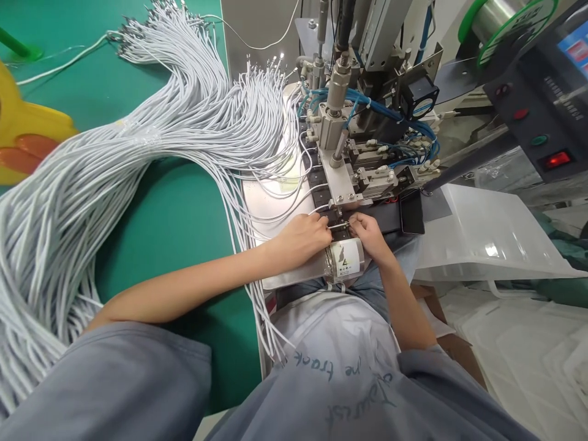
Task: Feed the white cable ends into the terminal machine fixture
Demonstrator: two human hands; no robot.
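Note:
My left hand (309,237) is closed on a white cable (339,226), whose short stretch runs rightward from my fingers at the front of the machine. My right hand (370,235) is pinched beside the cable's far end; what lies between its fingertips is too small to make out. Both hands rest just below the press head (339,177) of the pneumatic machine. Right under them sits a cylindrical part with a white label (346,258). More white cables (271,211) loop in from the left, close to my left wrist.
A thick bundle of white cables (142,138) lies across the green table (184,226). A yellow object (32,122) stands at the far left. On the right are a dark phone-like slab (412,213), a control box (542,116), a wire spool (509,24) and a white plastic sheet (487,226).

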